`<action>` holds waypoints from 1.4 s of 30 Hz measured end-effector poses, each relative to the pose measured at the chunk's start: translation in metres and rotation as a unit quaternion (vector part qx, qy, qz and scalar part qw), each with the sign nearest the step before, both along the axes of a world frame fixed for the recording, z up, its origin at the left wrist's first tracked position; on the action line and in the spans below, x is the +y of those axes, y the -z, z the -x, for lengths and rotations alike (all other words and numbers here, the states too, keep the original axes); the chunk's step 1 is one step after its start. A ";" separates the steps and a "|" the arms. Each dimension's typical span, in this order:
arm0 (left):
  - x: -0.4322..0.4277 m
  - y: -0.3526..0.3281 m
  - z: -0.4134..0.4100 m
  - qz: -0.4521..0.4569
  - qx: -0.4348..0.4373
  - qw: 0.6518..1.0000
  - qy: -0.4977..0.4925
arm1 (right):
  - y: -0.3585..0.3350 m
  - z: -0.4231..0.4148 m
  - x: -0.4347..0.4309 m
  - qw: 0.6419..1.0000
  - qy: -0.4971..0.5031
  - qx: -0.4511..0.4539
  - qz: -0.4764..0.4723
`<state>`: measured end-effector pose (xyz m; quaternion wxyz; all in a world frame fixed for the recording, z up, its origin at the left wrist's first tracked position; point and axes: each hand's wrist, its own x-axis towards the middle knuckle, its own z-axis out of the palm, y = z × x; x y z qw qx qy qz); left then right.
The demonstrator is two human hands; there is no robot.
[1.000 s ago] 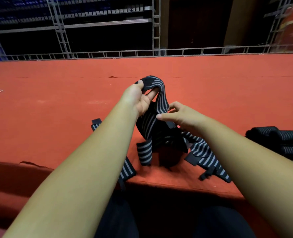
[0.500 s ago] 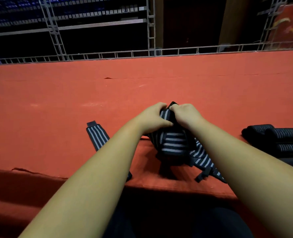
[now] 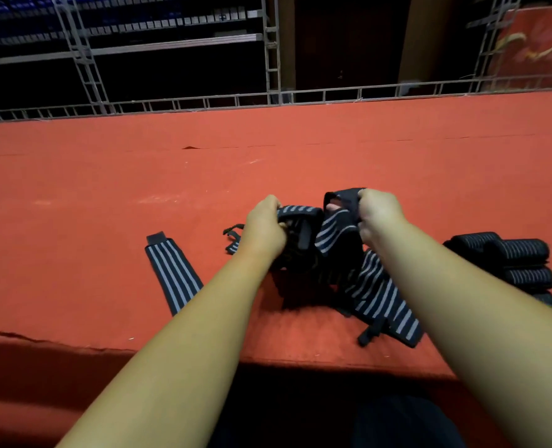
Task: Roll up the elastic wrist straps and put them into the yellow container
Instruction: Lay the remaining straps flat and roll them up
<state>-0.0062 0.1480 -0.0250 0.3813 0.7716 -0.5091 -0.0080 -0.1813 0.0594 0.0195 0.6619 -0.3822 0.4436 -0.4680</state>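
Both hands grip one striped strap (image 3: 329, 231) above the red ledge (image 3: 106, 195): the left hand (image 3: 263, 227) curls round its left part, the right hand (image 3: 378, 215) pinches its black end. Its tail trails near and right. A flat strap (image 3: 173, 274) lies left; rolled straps (image 3: 510, 257) sit far right
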 end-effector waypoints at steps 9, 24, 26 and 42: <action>-0.011 0.007 0.007 -0.244 -0.085 0.964 0.053 | -0.042 0.004 -0.013 0.995 -0.019 -0.032 0.092; -0.018 -0.022 0.037 -0.163 0.022 0.985 0.053 | -0.074 0.003 -0.011 0.982 -0.057 -0.125 0.129; -0.017 -0.010 0.034 -0.160 0.063 0.984 0.046 | -0.087 0.008 -0.008 0.980 -0.074 -0.095 0.157; -0.008 -0.092 0.024 -0.050 0.088 0.993 0.064 | -0.157 0.001 0.034 0.916 -0.244 -0.292 0.127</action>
